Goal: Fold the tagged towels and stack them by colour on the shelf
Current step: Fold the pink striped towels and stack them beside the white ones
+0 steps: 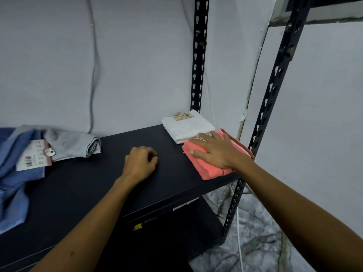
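Our right hand (pixel 217 152) presses flat, fingers straight, on the folded coral-pink terry towel (pixel 212 165) at the black shelf board's (pixel 98 183) right end | our left hand (pixel 140 163) rests curled, holding nothing | folded white tagged towel (pixel 187 126) touching behind

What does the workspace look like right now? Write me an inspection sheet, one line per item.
Surface: black shelf, bare in the middle.
Job's things: folded white towel with a tag at the back right; folded pink towel in front of it, touching.
Clutter: blue cloth with a barcode tag and grey cloth lying loose at the left.
Hands: right hand flat on the pink towel; left hand curled, resting on the shelf, holding nothing.
Cables: grey cable down the wall; white cable by the front post.
Surroundings: slotted black posts, grey wall, marbled floor.
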A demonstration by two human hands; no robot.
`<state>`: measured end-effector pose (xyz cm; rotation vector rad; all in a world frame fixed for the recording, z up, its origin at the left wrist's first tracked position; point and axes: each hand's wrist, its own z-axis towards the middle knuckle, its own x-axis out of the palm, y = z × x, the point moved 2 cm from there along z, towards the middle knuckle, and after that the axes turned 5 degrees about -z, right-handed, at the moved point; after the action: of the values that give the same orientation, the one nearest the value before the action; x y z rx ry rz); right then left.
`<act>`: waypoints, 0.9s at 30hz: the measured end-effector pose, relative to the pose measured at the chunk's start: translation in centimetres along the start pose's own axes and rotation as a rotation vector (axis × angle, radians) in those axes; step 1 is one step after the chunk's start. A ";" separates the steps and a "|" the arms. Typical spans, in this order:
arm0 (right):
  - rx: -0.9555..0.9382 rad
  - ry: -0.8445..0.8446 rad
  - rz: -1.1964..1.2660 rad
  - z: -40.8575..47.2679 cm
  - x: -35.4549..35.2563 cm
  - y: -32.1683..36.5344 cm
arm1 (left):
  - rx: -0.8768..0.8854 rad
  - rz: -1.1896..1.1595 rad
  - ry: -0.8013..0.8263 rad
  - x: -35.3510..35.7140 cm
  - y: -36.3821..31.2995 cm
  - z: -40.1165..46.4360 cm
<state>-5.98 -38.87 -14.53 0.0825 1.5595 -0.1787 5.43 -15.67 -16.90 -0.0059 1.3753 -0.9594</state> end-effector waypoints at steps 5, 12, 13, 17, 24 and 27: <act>-0.018 -0.001 -0.001 0.3 0.1 0.0 | 0.031 0.016 -0.016 0.5 0.6 0.0; -0.017 -0.022 0.024 0.9 0.1 -0.3 | 0.031 0.057 -0.033 0.8 0.4 -0.1; -0.019 -0.019 0.026 1.0 0.0 -0.3 | 0.034 0.071 -0.033 0.8 0.3 -0.2; -0.032 -0.005 0.013 0.7 -0.2 -0.1 | 0.052 0.147 -0.018 0.9 -0.1 -0.5; -0.016 0.072 -0.029 0.6 -2.8 1.0 | 0.102 0.140 0.067 0.2 0.5 -0.8; -0.064 -0.050 0.034 0.5 -4.7 3.3 | 0.161 0.107 0.093 -0.9 1.8 -1.4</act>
<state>-4.94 -35.45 -10.04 0.0535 1.5119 -0.1035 5.38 -13.26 -17.45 0.2340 1.3659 -0.9871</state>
